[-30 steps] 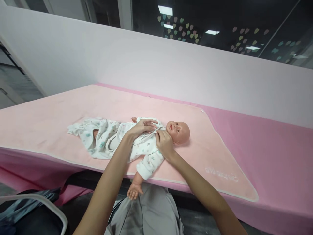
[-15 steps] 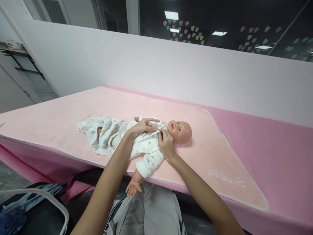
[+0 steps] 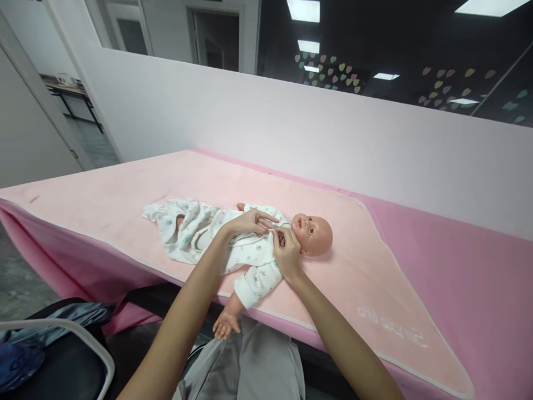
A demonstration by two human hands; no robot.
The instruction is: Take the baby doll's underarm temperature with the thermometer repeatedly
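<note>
- The head view shows me the printed outfit (image 3: 250,255) on the doll (image 3: 316,236), lying face-up.
- Left hand (image 3: 247,223): fingers loosely bent over the doll's chest. Right hand (image 3: 287,251): fingers curled near the thumb, just below the doll's chin. I can't tell whether either grips cloth.
- The cloth looks light, soft and floppy, best pinched at its front edge.
- Since half a second ago, the right fingers have bunched, showing a dark gap.

Even light, bright panels (image 3: 303,10) in dark glass (image 3: 375,36), wide-angle distortion
</note>
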